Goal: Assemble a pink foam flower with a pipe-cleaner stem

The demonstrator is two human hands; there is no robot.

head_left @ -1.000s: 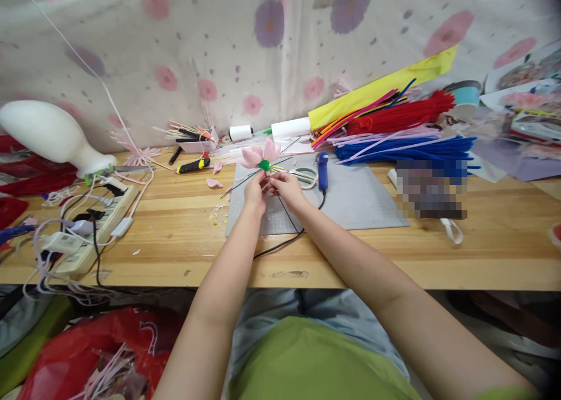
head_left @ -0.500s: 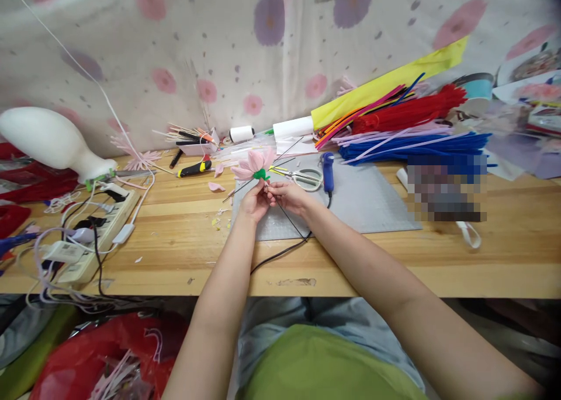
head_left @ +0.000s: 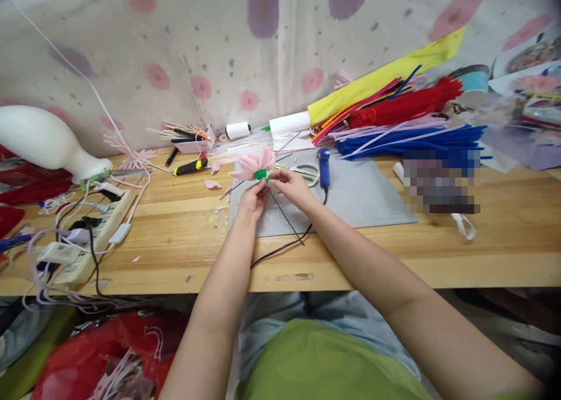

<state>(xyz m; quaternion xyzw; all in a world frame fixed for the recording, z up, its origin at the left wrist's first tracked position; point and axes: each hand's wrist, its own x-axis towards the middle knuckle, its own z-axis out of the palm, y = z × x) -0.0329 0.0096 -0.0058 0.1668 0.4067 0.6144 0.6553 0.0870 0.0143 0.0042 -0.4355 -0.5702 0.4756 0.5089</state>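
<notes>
My left hand is closed around the stem just under a pink flower with fuzzy petals. A dark thin stem slants down to the right from the hands. Around the flower's base sits a green wrap. Its short loose end reaches toward my right hand, whose thumb and fingers pinch it beside the base. Under and behind the hands lies a grey mat. Scissors and a blue glue gun rest on it, just beyond my right hand.
Bundles of red and blue pipe cleaners lie at the back right. A yellow-handled cutter and loose pink petals are left of the mat. Further left stand a power strip with tangled cables and a white foam form.
My right hand has shifted up from the stem to the green wrap at the flower's base. The left hand still holds the flower. The view has tilted slightly.
</notes>
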